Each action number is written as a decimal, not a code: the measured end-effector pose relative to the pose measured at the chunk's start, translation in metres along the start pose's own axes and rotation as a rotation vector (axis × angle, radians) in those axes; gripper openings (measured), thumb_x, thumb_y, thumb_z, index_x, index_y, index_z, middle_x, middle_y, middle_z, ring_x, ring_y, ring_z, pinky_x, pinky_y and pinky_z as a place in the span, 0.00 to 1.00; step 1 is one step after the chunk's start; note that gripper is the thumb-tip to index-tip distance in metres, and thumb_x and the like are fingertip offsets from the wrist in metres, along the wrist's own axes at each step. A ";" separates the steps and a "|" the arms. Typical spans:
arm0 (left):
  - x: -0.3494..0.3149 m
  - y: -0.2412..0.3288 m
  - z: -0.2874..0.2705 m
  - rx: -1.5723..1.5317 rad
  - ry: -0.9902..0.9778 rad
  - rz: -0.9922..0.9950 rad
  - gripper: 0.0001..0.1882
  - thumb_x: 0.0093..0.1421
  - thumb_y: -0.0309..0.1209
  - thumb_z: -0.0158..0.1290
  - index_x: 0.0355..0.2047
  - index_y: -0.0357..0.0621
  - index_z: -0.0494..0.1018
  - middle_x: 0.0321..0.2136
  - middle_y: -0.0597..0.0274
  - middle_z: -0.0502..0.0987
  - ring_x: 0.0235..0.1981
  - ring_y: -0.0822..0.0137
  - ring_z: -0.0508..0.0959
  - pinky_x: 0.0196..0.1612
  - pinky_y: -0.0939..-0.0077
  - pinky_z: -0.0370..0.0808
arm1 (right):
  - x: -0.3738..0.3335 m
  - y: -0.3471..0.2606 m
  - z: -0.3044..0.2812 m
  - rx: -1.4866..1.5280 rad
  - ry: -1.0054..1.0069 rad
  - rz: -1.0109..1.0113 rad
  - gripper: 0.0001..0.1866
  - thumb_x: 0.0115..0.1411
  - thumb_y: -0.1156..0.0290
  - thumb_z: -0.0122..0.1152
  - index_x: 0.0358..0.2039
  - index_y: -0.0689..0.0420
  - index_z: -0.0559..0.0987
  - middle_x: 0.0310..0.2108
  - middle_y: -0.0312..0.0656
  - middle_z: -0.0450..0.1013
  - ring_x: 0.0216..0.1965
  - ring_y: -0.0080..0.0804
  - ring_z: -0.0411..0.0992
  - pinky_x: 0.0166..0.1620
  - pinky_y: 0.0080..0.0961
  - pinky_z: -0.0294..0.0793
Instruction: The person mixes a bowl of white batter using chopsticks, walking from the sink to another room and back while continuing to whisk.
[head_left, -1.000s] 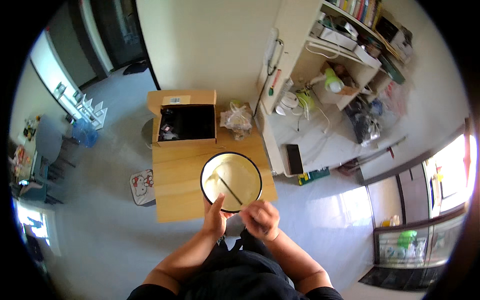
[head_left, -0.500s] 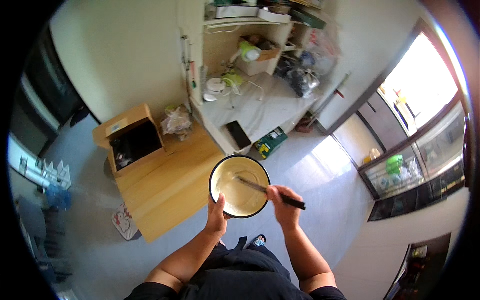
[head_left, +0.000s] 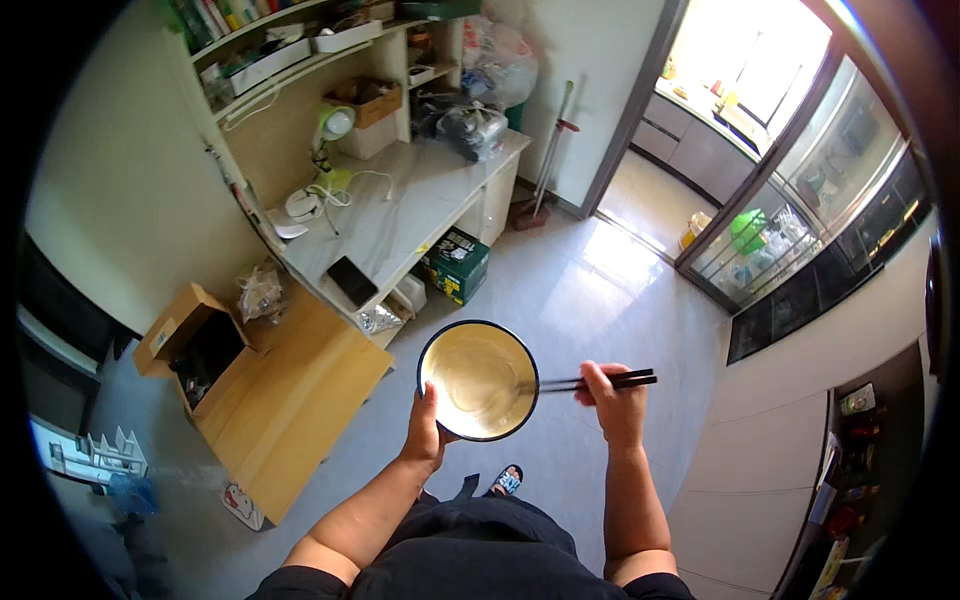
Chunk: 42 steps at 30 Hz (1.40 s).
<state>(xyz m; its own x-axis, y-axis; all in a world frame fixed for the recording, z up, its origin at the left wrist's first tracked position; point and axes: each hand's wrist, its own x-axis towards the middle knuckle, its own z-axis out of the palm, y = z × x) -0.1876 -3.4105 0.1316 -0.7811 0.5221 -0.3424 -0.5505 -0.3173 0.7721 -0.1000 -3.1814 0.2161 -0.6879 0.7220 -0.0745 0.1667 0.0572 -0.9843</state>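
Left hand [head_left: 424, 432]: gripping from below, thumb [head_left: 428, 396] on top and pointing away from the body, other fingers mostly hidden.
Left forearm [head_left: 365, 510]: bare, slanting inward from the lower edge.
Right hand [head_left: 616, 406]: well apart from the left, fingers curled into a grip.
Right forearm [head_left: 635, 500]: bare, reaching almost straight forward.

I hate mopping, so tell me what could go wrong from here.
Only the left hand holds the bowl, above the floor; if that grip slackens, it might tip. The chopsticks in the right hand reach over the rim with blurred tips, so brisk stirring could splash the pale mixture.
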 end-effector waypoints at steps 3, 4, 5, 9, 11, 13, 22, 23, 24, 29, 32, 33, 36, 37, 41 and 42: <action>0.017 -0.033 0.043 -0.018 -0.055 -0.018 0.42 0.59 0.64 0.39 0.63 0.47 0.51 0.56 0.52 0.65 0.54 0.57 0.71 0.50 0.57 0.73 | 0.008 0.035 -0.020 -0.001 0.040 -0.285 0.06 0.56 0.74 0.62 0.27 0.64 0.80 0.20 0.40 0.75 0.23 0.23 0.73 0.30 0.18 0.72; 0.022 -0.043 0.056 -0.026 -0.055 -0.012 0.42 0.59 0.64 0.39 0.63 0.47 0.51 0.56 0.52 0.65 0.54 0.57 0.71 0.50 0.57 0.73 | 0.007 0.030 -0.027 -0.005 -0.107 -0.343 0.07 0.56 0.73 0.62 0.27 0.65 0.80 0.21 0.41 0.75 0.21 0.24 0.73 0.28 0.18 0.73; 0.026 -0.048 0.067 -0.047 -0.085 -0.033 0.42 0.59 0.64 0.39 0.63 0.47 0.51 0.56 0.53 0.65 0.55 0.56 0.69 0.52 0.57 0.72 | 0.010 0.021 -0.045 0.080 -0.153 -0.104 0.07 0.56 0.73 0.63 0.26 0.65 0.79 0.20 0.41 0.75 0.20 0.24 0.73 0.27 0.18 0.73; 0.034 -0.067 0.108 0.044 -0.041 -0.067 0.43 0.59 0.65 0.38 0.63 0.47 0.51 0.57 0.53 0.64 0.56 0.55 0.68 0.52 0.55 0.71 | 0.048 0.042 -0.118 0.097 0.034 -0.012 0.08 0.56 0.71 0.64 0.25 0.64 0.79 0.19 0.39 0.74 0.20 0.22 0.72 0.26 0.18 0.72; 0.045 -0.087 0.127 0.037 -0.086 -0.112 0.43 0.59 0.65 0.38 0.63 0.46 0.51 0.57 0.53 0.64 0.56 0.55 0.68 0.53 0.54 0.71 | 0.052 0.058 -0.120 0.205 0.161 -0.240 0.05 0.55 0.75 0.64 0.25 0.63 0.80 0.21 0.37 0.76 0.24 0.19 0.72 0.29 0.15 0.71; 0.051 -0.094 0.151 -0.024 -0.107 -0.164 0.43 0.59 0.65 0.37 0.63 0.46 0.51 0.58 0.53 0.63 0.57 0.55 0.68 0.54 0.54 0.70 | 0.042 0.048 -0.123 0.000 -0.049 -0.428 0.02 0.53 0.78 0.64 0.28 0.63 0.81 0.24 0.38 0.77 0.26 0.20 0.73 0.32 0.17 0.72; 0.105 -0.122 0.233 -0.122 -0.290 -0.264 0.39 0.61 0.60 0.38 0.63 0.46 0.52 0.58 0.54 0.62 0.58 0.56 0.65 0.58 0.57 0.65 | 0.077 0.075 -0.184 -0.007 0.163 -0.478 0.02 0.52 0.81 0.64 0.28 0.64 0.80 0.27 0.44 0.77 0.28 0.28 0.76 0.34 0.19 0.74; 0.114 -0.124 0.243 -0.126 -0.327 -0.259 0.37 0.62 0.60 0.37 0.62 0.47 0.52 0.58 0.55 0.63 0.58 0.57 0.65 0.59 0.58 0.65 | 0.082 0.074 -0.183 -0.060 0.294 -0.574 0.03 0.50 0.81 0.65 0.27 0.63 0.79 0.28 0.44 0.77 0.29 0.29 0.75 0.34 0.20 0.74; 0.125 -0.129 0.249 -0.132 -0.331 -0.244 0.37 0.62 0.59 0.38 0.62 0.46 0.53 0.57 0.55 0.63 0.57 0.58 0.67 0.58 0.60 0.66 | 0.089 0.073 -0.184 -0.152 0.383 -0.654 0.03 0.50 0.81 0.66 0.27 0.62 0.79 0.28 0.44 0.77 0.28 0.30 0.75 0.33 0.20 0.74; 0.191 -0.128 0.286 -0.148 -0.340 -0.161 0.35 0.63 0.57 0.40 0.60 0.44 0.54 0.54 0.54 0.65 0.54 0.60 0.70 0.53 0.64 0.71 | 0.120 0.061 -0.206 -0.378 0.550 -0.658 0.03 0.51 0.80 0.66 0.26 0.61 0.79 0.26 0.43 0.75 0.24 0.29 0.75 0.28 0.20 0.74; 0.232 -0.121 0.310 -0.119 -0.360 -0.171 0.35 0.63 0.58 0.38 0.61 0.46 0.54 0.56 0.55 0.65 0.56 0.58 0.68 0.56 0.60 0.67 | 0.155 0.044 -0.214 -0.416 0.606 -0.605 0.03 0.51 0.80 0.66 0.26 0.62 0.79 0.26 0.44 0.75 0.23 0.29 0.74 0.26 0.19 0.73; 0.248 -0.122 0.313 -0.116 -0.374 -0.203 0.35 0.63 0.58 0.38 0.61 0.46 0.54 0.55 0.56 0.66 0.56 0.59 0.68 0.56 0.60 0.68 | 0.173 0.043 -0.210 -0.383 0.622 -0.608 0.03 0.52 0.80 0.65 0.27 0.63 0.79 0.27 0.44 0.75 0.24 0.29 0.74 0.28 0.19 0.73; 0.283 -0.116 0.337 -0.070 -0.426 -0.168 0.35 0.63 0.58 0.39 0.61 0.46 0.55 0.54 0.57 0.67 0.55 0.59 0.69 0.55 0.61 0.68 | 0.241 0.042 -0.197 -0.222 0.592 -0.660 0.03 0.52 0.80 0.65 0.28 0.64 0.79 0.28 0.44 0.76 0.27 0.28 0.74 0.32 0.21 0.73; 0.295 -0.111 0.343 -0.081 -0.435 -0.233 0.35 0.63 0.58 0.39 0.60 0.45 0.55 0.54 0.57 0.67 0.55 0.60 0.69 0.56 0.61 0.68 | 0.258 0.043 -0.193 -0.116 0.527 -0.586 0.03 0.53 0.80 0.64 0.29 0.64 0.80 0.29 0.44 0.77 0.29 0.27 0.74 0.35 0.21 0.73; 0.352 -0.100 0.353 -0.099 -0.450 -0.267 0.36 0.62 0.59 0.39 0.60 0.45 0.55 0.54 0.56 0.67 0.55 0.60 0.69 0.56 0.61 0.68 | 0.306 0.051 -0.195 0.150 0.335 -0.282 0.04 0.55 0.79 0.62 0.32 0.66 0.80 0.30 0.43 0.77 0.30 0.25 0.74 0.36 0.20 0.73; 0.362 -0.099 0.357 -0.091 -0.447 -0.272 0.36 0.62 0.59 0.39 0.60 0.46 0.55 0.55 0.56 0.67 0.55 0.60 0.69 0.56 0.61 0.68 | 0.317 0.048 -0.193 0.093 0.371 -0.325 0.04 0.55 0.79 0.62 0.32 0.65 0.80 0.30 0.43 0.77 0.30 0.25 0.74 0.36 0.20 0.73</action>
<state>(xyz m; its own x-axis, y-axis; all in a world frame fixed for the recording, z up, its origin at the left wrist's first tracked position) -0.3108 -2.9074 0.1217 -0.4156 0.8755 -0.2466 -0.7544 -0.1803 0.6312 -0.1738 -2.8162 0.1759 -0.3938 0.8743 0.2838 -0.0899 0.2706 -0.9585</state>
